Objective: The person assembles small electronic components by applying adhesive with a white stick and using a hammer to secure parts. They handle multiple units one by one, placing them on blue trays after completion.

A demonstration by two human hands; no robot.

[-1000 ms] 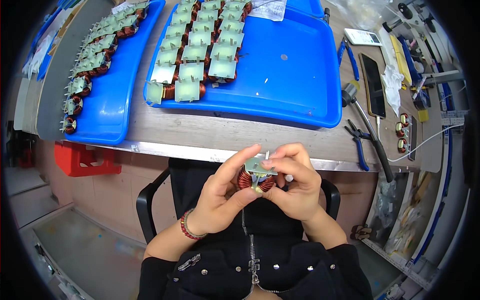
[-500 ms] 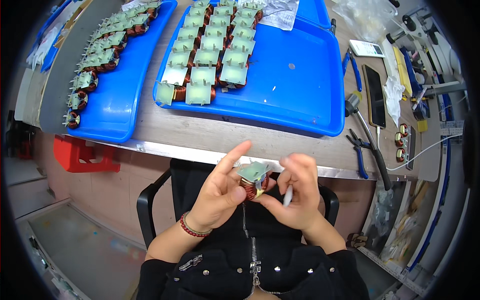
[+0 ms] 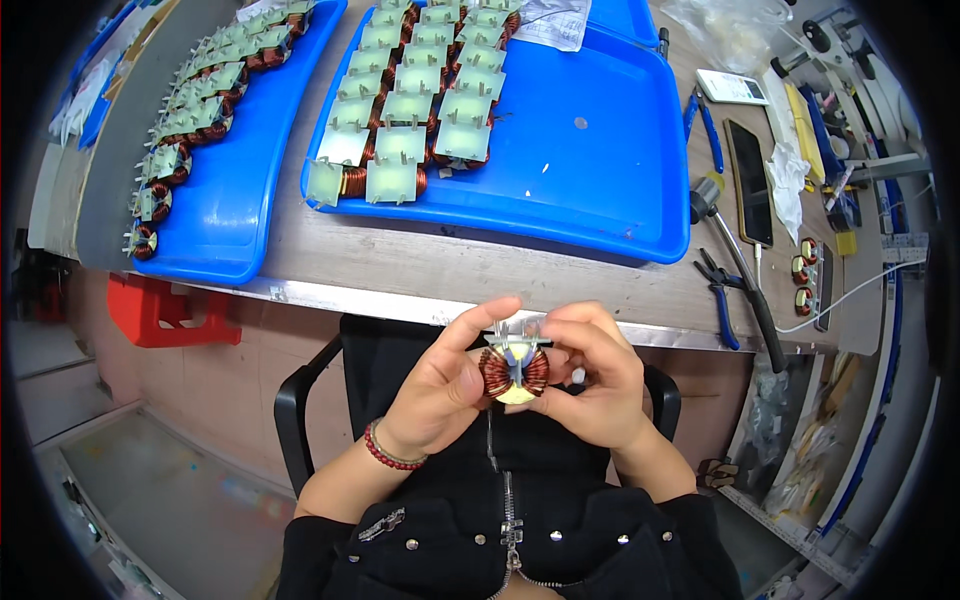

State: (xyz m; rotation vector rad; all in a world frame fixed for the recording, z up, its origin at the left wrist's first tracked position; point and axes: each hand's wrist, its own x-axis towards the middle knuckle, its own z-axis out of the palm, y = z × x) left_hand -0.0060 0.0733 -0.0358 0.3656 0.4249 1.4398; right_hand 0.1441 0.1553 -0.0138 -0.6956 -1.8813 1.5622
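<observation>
Just beyond my lap, both hands hold a toroidal coil (image 3: 533, 373) with copper windings, yellow patches and a greyish divider across its ring opening. A pale green plate with metal pins tops the coil. My left hand (image 3: 432, 392) grips its left side between thumb and fingers, index finger raised by the pins. On the opposite side, my right hand (image 3: 606, 388) has its thumb low on the coil and its fingers near the plate. A small white stick-like thing (image 3: 578, 376) is tucked within the right fingers; most of it is hidden.
Rows of similar coils with green plates stand in the middle blue tray (image 3: 590, 150) and the left blue tray (image 3: 215, 245). Pliers (image 3: 722, 300), a hammer (image 3: 745, 270), a phone (image 3: 748, 185) and three small coils (image 3: 803, 270) lie at right. A red stool (image 3: 150, 315) stands below the table.
The coil has been turned so its ring opening faces me and the plate is seen edge-on. My right fingers have moved in against it, and the white thing shows less.
</observation>
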